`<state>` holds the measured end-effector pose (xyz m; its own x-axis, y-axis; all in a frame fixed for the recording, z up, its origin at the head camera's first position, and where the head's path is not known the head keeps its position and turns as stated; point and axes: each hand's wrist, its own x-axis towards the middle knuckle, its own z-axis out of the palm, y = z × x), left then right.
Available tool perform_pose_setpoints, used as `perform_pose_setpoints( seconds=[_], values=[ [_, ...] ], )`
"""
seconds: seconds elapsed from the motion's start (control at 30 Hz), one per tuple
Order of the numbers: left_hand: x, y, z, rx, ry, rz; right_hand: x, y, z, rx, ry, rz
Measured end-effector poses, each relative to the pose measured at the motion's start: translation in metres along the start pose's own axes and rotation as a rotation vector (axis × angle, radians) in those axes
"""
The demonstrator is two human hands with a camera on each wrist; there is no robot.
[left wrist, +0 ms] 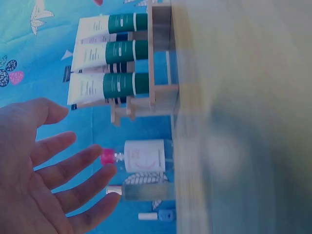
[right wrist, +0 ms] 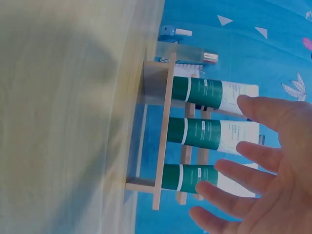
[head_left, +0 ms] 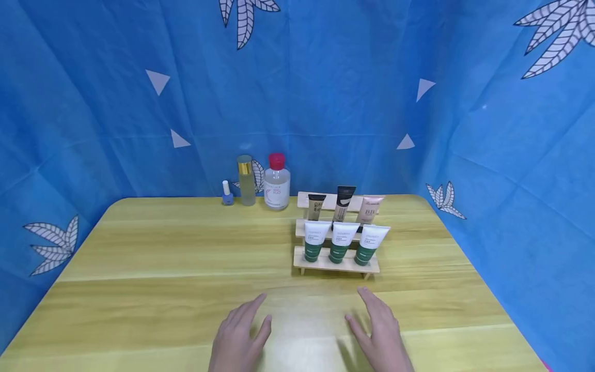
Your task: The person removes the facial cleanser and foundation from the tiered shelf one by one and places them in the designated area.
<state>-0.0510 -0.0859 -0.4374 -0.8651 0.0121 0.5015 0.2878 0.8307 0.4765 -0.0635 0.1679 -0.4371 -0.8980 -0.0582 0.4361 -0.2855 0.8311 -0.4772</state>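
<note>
My left hand (head_left: 238, 333) hovers near the table's front edge, fingers spread and holding nothing. To its right, my right hand (head_left: 381, 333) is likewise spread and bare, just in front of a tiered wooden rack (head_left: 337, 265). On the rack's lowest step stand three white-and-green tubes (head_left: 341, 242). Behind them, higher up, are a small gold tube with a black end (head_left: 315, 207), a black-topped tube (head_left: 343, 204) and a pink BB tube (head_left: 369, 211). In the right wrist view, the fingers overlap the white ends of the green tubes (right wrist: 200, 134).
Left of the rack, along the table's back edge, stand a clear bottle with a red cap (head_left: 277, 186), a slim gold-collared bottle (head_left: 247, 183) and a small blue nail polish bottle (head_left: 227, 196). Blue patterned cloth (head_left: 325, 93) hangs around the wooden table (head_left: 162, 289).
</note>
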Motion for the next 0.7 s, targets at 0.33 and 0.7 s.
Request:
perform_pose_setpoints(
  seconds=[0.33, 0.7],
  values=[
    [0.023, 0.011, 0.006, -0.113, -0.169, -0.143, 0.017, 0.005, -0.011, 0.047, -0.185, 0.262],
    [0.047, 0.013, 0.022, -0.208, -0.194, -0.142, 0.032, 0.015, -0.010, 0.105, -0.154, 0.311]
  ],
)
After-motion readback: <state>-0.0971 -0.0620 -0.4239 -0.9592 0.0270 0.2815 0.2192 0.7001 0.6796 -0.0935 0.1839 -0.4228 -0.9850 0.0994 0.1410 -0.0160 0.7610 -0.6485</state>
